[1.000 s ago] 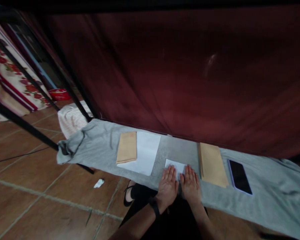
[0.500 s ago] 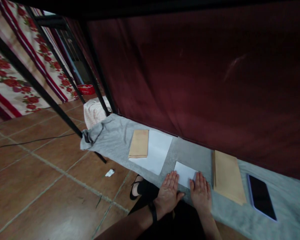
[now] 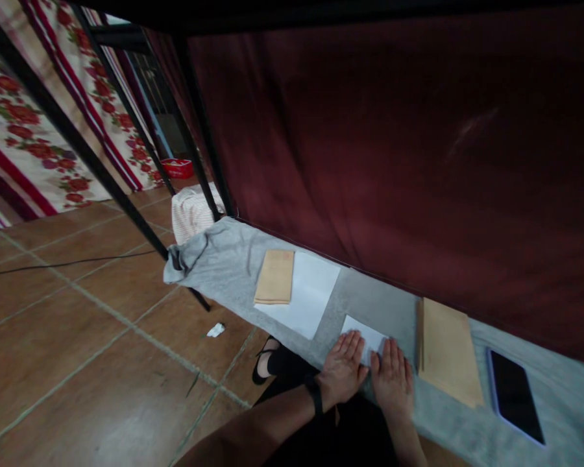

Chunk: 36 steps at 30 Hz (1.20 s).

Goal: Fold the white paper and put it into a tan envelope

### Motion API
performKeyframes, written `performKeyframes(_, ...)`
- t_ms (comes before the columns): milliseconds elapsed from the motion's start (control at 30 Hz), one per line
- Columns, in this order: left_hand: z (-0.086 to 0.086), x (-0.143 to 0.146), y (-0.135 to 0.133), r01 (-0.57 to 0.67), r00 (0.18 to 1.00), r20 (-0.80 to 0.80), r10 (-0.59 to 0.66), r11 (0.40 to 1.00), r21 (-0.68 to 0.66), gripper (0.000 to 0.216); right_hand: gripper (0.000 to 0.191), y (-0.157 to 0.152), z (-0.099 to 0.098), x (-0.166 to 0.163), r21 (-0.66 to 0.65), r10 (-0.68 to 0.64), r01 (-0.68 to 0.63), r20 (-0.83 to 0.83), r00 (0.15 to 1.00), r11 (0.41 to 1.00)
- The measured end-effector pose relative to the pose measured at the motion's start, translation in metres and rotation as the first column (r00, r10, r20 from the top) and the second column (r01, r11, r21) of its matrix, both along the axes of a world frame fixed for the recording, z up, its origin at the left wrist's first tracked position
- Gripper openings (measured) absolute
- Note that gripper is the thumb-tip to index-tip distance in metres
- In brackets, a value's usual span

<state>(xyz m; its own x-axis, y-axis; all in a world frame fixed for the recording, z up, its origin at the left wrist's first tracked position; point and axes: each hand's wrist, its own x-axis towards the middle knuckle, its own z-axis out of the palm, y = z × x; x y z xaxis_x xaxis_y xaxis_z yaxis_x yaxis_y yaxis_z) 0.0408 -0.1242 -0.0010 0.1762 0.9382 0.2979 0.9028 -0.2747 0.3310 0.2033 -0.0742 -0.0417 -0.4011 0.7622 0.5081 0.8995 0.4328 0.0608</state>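
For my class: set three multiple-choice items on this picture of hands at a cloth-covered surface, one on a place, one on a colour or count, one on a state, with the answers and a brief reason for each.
1. Where does the phone lie?
A. on the floor tiles
B. at the right end of the grey cloth, beyond the brown envelope stack
C. on the large white sheet

2. What colour is the curtain behind the surface?
A. dark red
B. green
C. yellow

3. How are the left hand and right hand placed?
A. both clenched in fists in the air
B. one holding the phone
C. both flat, palms down, on the small folded white paper

Answers: 1 B, the phone rests on the cloth just right of the stack. 2 A, the drape is deep maroon red. 3 C, the fingers lie spread side by side over the paper's near edge.
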Motion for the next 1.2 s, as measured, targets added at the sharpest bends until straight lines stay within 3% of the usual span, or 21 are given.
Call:
performKeyframes(100, 0.007, -0.014, -0.001, 0.016, 1.0, 0.015, -0.015, 1.0, -0.025, 0.058, 0.043, 0.001, 0.0, 0.0, 0.011, 0.004, -0.004, -0.008, 1.0, 1.0)
performKeyframes(167, 0.019, -0.037, 0.004, 0.009, 1.0, 0.024, -0.008, 1.0, -0.017, 0.054, 0.047, 0.001, 0.0, 0.0, 0.013, 0.002, -0.002, -0.006, 1.0, 1.0)
performKeyframes(200, 0.027, -0.056, 0.009, -0.034, 0.999, 0.028, 0.033, 0.999, 0.003, 0.054, 0.05, 0.001, -0.001, 0.0, 0.014, -0.003, 0.003, -0.006, 1.0, 1.0)
performKeyframes(267, 0.045, -0.104, 0.021, -0.276, 0.96, 0.069, 0.272, 0.959, 0.061, 0.052, 0.054, 0.0, -0.001, -0.001, 0.017, -0.021, 0.021, -0.023, 1.0, 1.0)
performKeyframes(333, 0.062, -0.162, 0.032, -0.571, 0.82, 0.118, 0.561, 0.817, 0.082, 0.052, 0.056, 0.0, 0.0, -0.003, 0.011, -0.036, 0.037, -0.061, 0.998, 0.999)
performKeyframes(400, 0.073, -0.218, 0.04, -0.776, 0.631, 0.064, 0.773, 0.63, 0.036, 0.054, 0.057, -0.001, 0.003, -0.005, -0.003, -0.037, 0.037, -0.105, 0.994, 0.999)
performKeyframes(467, 0.076, -0.26, 0.043, -0.874, 0.484, -0.105, 0.869, 0.475, -0.098, 0.058, 0.057, -0.002, 0.006, -0.006, -0.01, -0.024, 0.023, -0.147, 0.989, 1.0)
performKeyframes(500, 0.074, -0.274, 0.043, -0.881, 0.471, -0.134, 0.872, 0.455, -0.131, 0.061, 0.056, -0.002, 0.007, -0.007, -0.009, -0.014, 0.013, -0.165, 0.986, 1.0)
performKeyframes(600, 0.065, -0.29, 0.04, -0.856, 0.512, -0.167, 0.843, 0.484, -0.182, 0.056, 0.054, -0.002, 0.009, -0.007, 0.012, 0.021, -0.019, -0.195, 0.981, 1.0)
performKeyframes(767, 0.06, -0.287, 0.043, -0.826, 0.56, -0.191, 0.806, 0.525, -0.206, 0.051, 0.05, -0.001, 0.005, -0.007, 0.055, 0.04, -0.031, -0.161, 0.986, 0.998)
performKeyframes(967, 0.067, -0.296, 0.053, -0.802, 0.581, -0.177, 0.795, 0.52, -0.295, 0.053, 0.048, 0.002, 0.0, -0.008, 0.082, 0.028, -0.015, -0.162, 0.986, 0.997)
performKeyframes(1200, 0.072, -0.293, 0.06, -0.767, 0.582, -0.119, 0.805, 0.494, -0.41, 0.046, 0.056, 0.002, 0.01, -0.013, 0.078, -0.002, 0.019, -0.225, 0.974, 0.997)
